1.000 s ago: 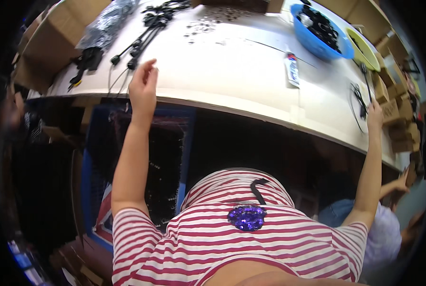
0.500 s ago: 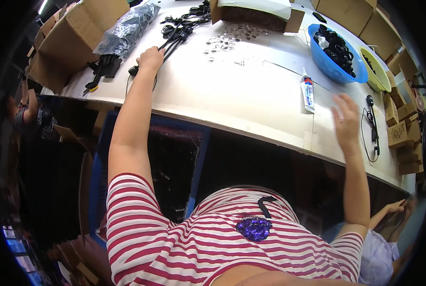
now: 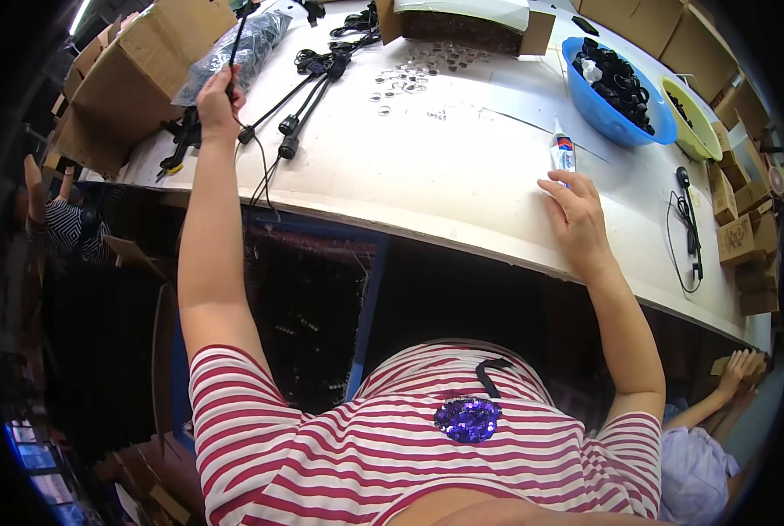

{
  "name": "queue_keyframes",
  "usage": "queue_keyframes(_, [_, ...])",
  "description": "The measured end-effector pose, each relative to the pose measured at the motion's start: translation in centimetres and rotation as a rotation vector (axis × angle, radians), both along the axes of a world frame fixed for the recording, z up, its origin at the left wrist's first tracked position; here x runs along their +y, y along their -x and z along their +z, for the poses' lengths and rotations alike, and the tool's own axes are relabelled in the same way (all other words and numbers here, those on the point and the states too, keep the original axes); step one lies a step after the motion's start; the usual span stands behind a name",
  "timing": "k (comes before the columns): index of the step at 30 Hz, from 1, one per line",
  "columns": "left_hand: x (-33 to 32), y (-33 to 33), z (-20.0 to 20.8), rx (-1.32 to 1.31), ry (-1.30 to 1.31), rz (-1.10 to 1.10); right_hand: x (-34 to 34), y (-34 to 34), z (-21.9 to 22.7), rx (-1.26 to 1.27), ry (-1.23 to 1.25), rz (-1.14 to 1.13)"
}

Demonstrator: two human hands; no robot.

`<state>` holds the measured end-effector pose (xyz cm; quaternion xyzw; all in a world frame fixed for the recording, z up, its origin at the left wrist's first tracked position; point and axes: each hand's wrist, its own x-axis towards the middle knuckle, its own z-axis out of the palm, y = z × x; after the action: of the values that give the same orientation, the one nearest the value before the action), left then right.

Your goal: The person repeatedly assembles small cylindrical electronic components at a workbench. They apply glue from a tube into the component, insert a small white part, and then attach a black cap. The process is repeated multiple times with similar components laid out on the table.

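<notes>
My left hand (image 3: 219,105) is closed around a slim black corded stick (image 3: 238,39), raised at the left of the table, its thin cord trailing below the fingers. Similar black corded sticks (image 3: 308,101) with round end pieces lie just right of it. At the right, my right hand (image 3: 578,223) hovers at the near end of a white, blue and red tube (image 3: 564,151). Its fingers are bent, with a gap between thumb and forefinger. The hand covers the tube's lower end, so whether they touch is hard to see.
Small clear round pieces (image 3: 409,77) lie scattered mid-table. A blue bowl (image 3: 582,101) of black parts and a yellow bowl (image 3: 703,145) stand at the far right. One corded stick (image 3: 691,219) lies near the right edge. A carton (image 3: 138,83) stands left; another person's hands (image 3: 741,368) show lower right.
My left hand has moved left and lifted one corded stick from the bunch; the others stay on the table. My right hand has come left and down to the tube's near end.
</notes>
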<state>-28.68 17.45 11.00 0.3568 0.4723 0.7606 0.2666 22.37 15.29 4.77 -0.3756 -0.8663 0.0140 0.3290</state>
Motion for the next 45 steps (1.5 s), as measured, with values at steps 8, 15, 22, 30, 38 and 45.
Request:
queue_keyframes(8, [-10.5, -5.1, 5.3, 0.334, 0.19, -0.465, -2.2, 1.4, 4.6, 0.258, -0.174, 0.14])
queue_keyframes(15, [-17.0, -15.7, 6.6, 0.619, 0.41, -0.917, -9.9, 4.5, 9.7, 0.004, -0.258, 0.373])
queue_keyframes(22, [-17.9, -21.2, 3.5, 1.118, -0.211, -0.006, -11.5, 2.1, 1.6, 0.251, 0.258, 0.269])
queue_keyframes(30, [-18.6, -29.4, -6.3, -0.387, -0.053, -0.547, -13.9, 1.3, -3.3, 0.551, 1.136, 0.367])
queue_keyframes(38, [-17.4, -28.6, -5.3, -0.464, -0.383, -0.498, -14.2, 1.7, -9.0, 0.461, 0.791, 0.388])
queue_keyframes(45, [-17.9, -25.4, -3.4, -0.395, -0.433, -0.43, -12.7, 1.9, -14.0, 0.281, 0.573, 0.353])
